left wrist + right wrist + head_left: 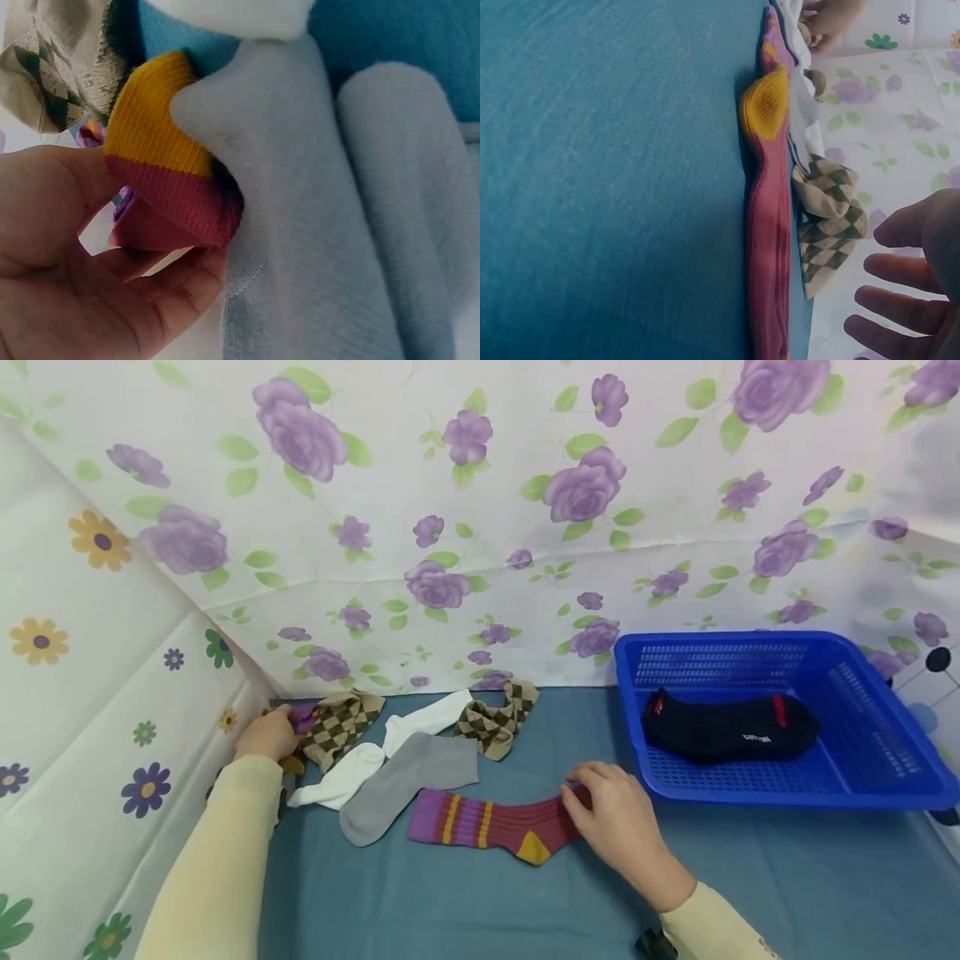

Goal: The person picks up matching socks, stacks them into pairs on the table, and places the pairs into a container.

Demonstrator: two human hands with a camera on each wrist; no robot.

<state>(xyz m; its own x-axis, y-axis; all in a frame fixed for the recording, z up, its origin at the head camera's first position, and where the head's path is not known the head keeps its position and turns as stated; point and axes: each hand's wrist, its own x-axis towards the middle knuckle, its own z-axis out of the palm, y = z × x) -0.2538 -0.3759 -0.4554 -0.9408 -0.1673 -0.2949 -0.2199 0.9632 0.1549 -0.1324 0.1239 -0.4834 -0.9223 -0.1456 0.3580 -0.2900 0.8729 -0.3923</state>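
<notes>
At the far left of the head view, my left hand (266,737) grips a sock (161,124), maroon with a yellow patch; its purple part (302,717) shows past the fingers. Beside it lie a checkered sock (341,727) and, close up in the left wrist view, pale grey socks (300,202). A maroon sock with purple and yellow stripes (506,818) lies flat at the middle. Over its toe end is my right hand (618,818); the right wrist view shows its fingers spread, with nothing between them.
A blue basket (795,795) at the right holds dark socks (727,731) with red marks. White socks (427,720), a grey sock (408,781) and another checkered sock (498,722) lie between the hands. Floral sheets (480,527) rise behind and at the left.
</notes>
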